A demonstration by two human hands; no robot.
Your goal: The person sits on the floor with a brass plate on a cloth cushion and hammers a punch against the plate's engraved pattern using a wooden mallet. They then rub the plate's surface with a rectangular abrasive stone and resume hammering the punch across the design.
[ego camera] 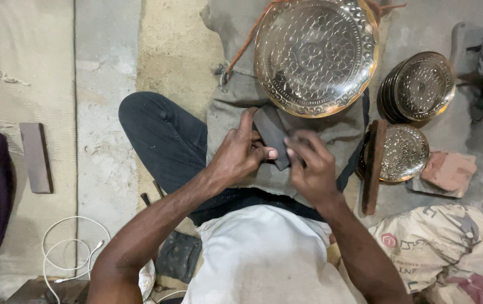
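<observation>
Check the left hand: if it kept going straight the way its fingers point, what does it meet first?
The left hand points up and right, fingers on the dark flat block both hands hold. Past that, the line leads to the rim of the large engraved brass plate. Probably the plate first, though depth is unclear.

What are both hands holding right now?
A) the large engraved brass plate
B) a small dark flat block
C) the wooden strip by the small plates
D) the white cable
B: the left hand and right hand both grip the small dark flat block over the lap, while the large engraved brass plate lies untouched just beyond them.
</observation>
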